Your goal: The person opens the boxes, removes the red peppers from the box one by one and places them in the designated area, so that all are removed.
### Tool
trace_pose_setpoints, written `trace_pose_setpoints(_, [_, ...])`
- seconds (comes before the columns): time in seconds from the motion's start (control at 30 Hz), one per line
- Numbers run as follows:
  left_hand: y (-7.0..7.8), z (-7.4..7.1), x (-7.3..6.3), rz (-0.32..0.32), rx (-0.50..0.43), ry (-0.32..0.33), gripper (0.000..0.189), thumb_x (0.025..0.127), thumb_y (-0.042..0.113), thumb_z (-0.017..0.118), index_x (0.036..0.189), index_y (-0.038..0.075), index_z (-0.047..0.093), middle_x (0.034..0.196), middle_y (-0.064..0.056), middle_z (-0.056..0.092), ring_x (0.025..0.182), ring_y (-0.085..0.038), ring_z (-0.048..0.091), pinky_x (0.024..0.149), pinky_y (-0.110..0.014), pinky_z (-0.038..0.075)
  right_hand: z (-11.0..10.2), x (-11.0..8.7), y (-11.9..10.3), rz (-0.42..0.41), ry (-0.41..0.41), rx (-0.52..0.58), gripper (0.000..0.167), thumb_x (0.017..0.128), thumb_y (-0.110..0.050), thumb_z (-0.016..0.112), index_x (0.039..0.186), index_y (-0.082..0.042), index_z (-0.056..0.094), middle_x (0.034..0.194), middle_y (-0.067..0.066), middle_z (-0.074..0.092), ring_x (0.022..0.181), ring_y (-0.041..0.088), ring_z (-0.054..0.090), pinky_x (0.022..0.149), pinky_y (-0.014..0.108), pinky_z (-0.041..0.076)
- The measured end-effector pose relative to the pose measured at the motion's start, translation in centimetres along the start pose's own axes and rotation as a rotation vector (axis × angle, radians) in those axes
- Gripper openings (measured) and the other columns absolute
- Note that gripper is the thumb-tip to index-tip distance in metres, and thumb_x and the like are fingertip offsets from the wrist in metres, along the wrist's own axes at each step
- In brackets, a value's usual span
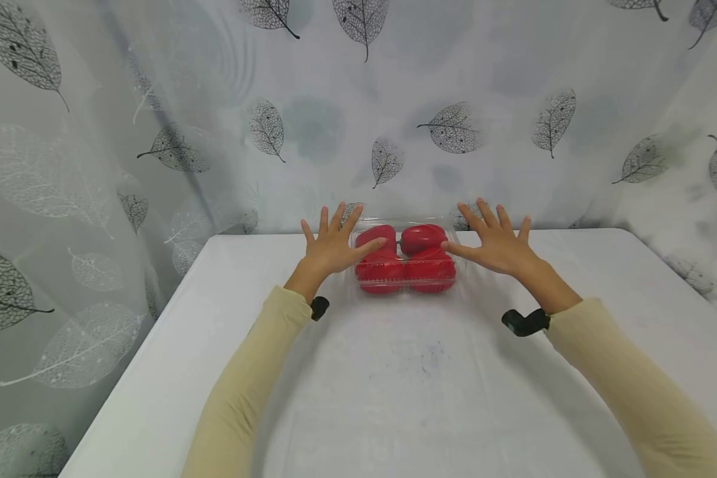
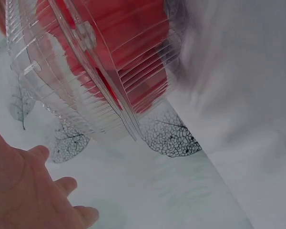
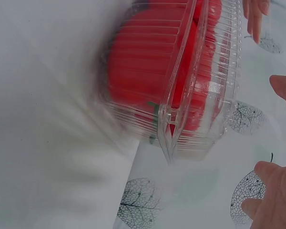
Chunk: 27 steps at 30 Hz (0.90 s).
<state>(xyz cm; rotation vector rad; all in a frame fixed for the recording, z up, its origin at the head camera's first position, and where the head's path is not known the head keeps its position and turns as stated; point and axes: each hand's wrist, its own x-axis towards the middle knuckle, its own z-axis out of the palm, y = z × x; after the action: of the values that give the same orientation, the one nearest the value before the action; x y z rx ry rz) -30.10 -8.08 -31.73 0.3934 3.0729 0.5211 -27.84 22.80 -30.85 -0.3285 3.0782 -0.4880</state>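
Note:
A clear plastic clamshell box [image 1: 406, 282] stands near the far edge of the table, its ribbed lid down over several red bell peppers [image 1: 430, 269]. Beside its left end, my left hand [image 1: 333, 247] hovers with fingers spread and thumb reaching over the box in the head view. On the opposite side my right hand [image 1: 498, 244] is held the same way, palm down, fingers fanned out. Both hands hold nothing. In the left wrist view the box's rim [image 2: 102, 78] shows clear of the fingers. A bit of green [image 3: 154, 112] shows among the red in the right wrist view.
A white-covered table [image 1: 382, 398] spreads out in front of the box. Behind it hangs a pale curtain [image 1: 322, 133] printed with leaves, close to the table's far edge. Dark straps [image 1: 526, 322] sit at both wrists, over beige sleeves.

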Motion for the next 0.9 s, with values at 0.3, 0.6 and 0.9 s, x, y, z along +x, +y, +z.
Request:
trace_pose_setpoints(0.3, [0.2,0.3,-0.2,0.015,-0.002,0.012,0.088,0.087,0.077,0.038,0.157,0.037,0.001,0.165,0.0,-0.006,0.149,-0.034,-0.015,0.108,-0.065,-0.02,0.0,-0.3,0.1,-0.013,0.004,0.0,0.096,0.088,-0.067,0.049,0.158,-0.023,0.001,0.163,0.017,-0.009,0.145,0.048,-0.013,0.099,0.074,-0.022])
trace_pose_setpoints(0.6, [0.5,0.3,-0.6,0.028,0.008,0.023,0.088,0.087,0.076,0.039,0.157,0.038,0.002,0.165,-0.001,-0.004,0.149,-0.033,-0.014,0.108,-0.065,-0.018,0.1,-0.7,0.3,-0.023,0.022,0.003,0.094,0.089,-0.064,0.051,0.158,-0.023,0.002,0.163,0.016,-0.008,0.145,0.049,-0.011,0.1,0.075,-0.019])
trace_pose_setpoints(0.9, [0.5,1.4,-0.9,0.05,0.036,0.048,0.087,0.087,0.075,0.041,0.157,0.037,0.005,0.165,-0.003,-0.001,0.15,-0.034,-0.01,0.11,-0.067,-0.013,0.5,-1.2,0.4,-0.04,0.05,0.033,0.094,0.088,-0.06,0.055,0.158,-0.022,0.005,0.163,0.017,-0.006,0.145,0.05,-0.007,0.101,0.077,-0.015])
